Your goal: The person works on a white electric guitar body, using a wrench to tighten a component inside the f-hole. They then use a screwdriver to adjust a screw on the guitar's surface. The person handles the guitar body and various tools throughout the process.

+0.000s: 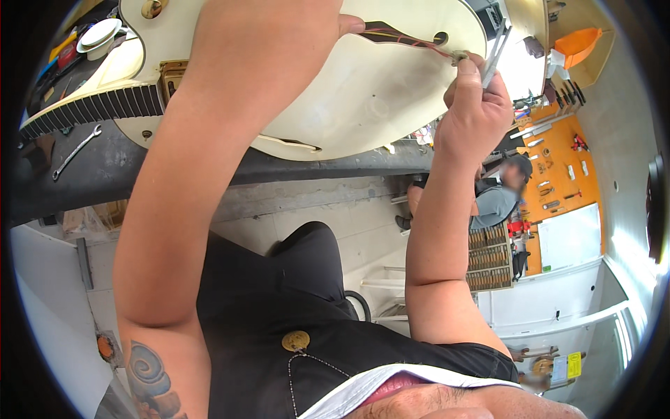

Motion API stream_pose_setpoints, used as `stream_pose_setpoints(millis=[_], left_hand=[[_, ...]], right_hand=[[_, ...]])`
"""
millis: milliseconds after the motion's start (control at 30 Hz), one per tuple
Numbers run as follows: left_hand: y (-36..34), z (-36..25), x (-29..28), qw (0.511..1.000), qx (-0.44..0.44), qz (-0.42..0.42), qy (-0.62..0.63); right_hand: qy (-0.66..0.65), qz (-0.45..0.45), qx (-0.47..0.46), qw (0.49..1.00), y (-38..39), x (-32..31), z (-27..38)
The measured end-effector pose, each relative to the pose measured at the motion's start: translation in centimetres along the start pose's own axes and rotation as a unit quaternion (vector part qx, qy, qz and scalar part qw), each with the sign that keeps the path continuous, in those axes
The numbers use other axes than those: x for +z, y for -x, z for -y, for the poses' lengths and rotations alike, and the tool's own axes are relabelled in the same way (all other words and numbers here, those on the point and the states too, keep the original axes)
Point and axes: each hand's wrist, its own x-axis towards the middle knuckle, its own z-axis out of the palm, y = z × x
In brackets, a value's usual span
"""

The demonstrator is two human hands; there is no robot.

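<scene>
A cream hollow-body guitar [335, 105] lies on its back on a dark bench, its neck [105, 108] pointing left. My left hand [279, 35] reaches over the body; its thumb rests by the long sound hole [398, 35], and the other fingers are hidden. Thin red and yellow wires [419, 43] run out of that hole to a small metal electrical part [459, 57]. My right hand [478, 101] pinches this part between thumb and fingers, just above the guitar's right end. A slim grey metal tool [495, 56], resembling tweezers, shows behind those fingers; whether they hold it I cannot tell.
A combination wrench [77, 152] lies on the bench [279, 166] below the neck. White dishes [100, 36] and other tools sit at the far left. To the right, a person [499, 199] in a cap sits near an orange tool board [558, 174] and a rack [488, 258].
</scene>
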Motion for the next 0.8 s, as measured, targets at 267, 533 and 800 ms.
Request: stream_pose_setpoints(millis=[267,533,800], left_hand=[[0.1,0.1,0.2,1.000,-0.006,0.001,0.026],[0.2,0.2,0.6,1.000,0.004,-0.015,-0.004],[0.0,0.4,1.0,1.000,0.005,-0.014,0.005]], right_hand=[[0.006,0.014,0.006,1.000,-0.3,0.0,0.7],[-0.026,0.014,0.047,0.998,0.0,-0.8,0.0],[-0.032,0.013,0.057,0.998,-0.3,-0.9,-0.4]])
